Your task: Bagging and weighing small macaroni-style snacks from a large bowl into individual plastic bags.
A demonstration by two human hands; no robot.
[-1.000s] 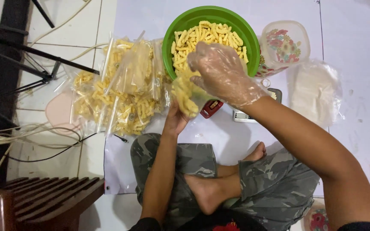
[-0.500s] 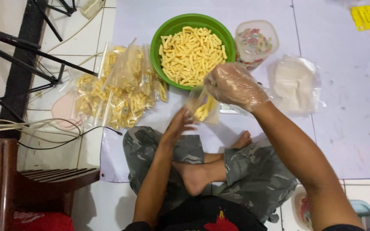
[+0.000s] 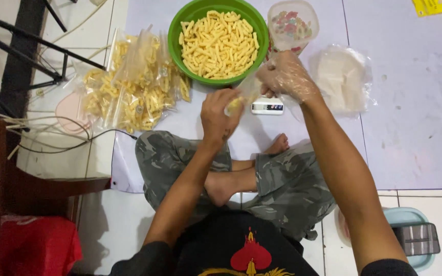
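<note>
A green bowl (image 3: 175, 48) full of yellow snack sticks sits on the pale mat in front of me. My left hand (image 3: 218, 116) grips a small clear bag (image 3: 241, 97) partly filled with the sticks, just below the bowl's near rim. My right hand (image 3: 288, 77), in a thin clear plastic glove, pinches the same bag's upper edge. A small white scale (image 3: 267, 107) lies under the bag. A heap of filled clear bags (image 3: 129, 87) lies left of the bowl.
A clear tub of colourful bits (image 3: 291, 21) stands right of the bowl, beside a stack of empty plastic bags (image 3: 344, 76). Black metal legs (image 3: 37, 46) and cables are at the left, a wooden chair (image 3: 6, 174) at the near left. A pale blue tray (image 3: 410, 225) sits by my right elbow.
The bag and both hands have come down from the bowl's rim toward the scale. My left hand has shifted from below the bag to gripping its side.
</note>
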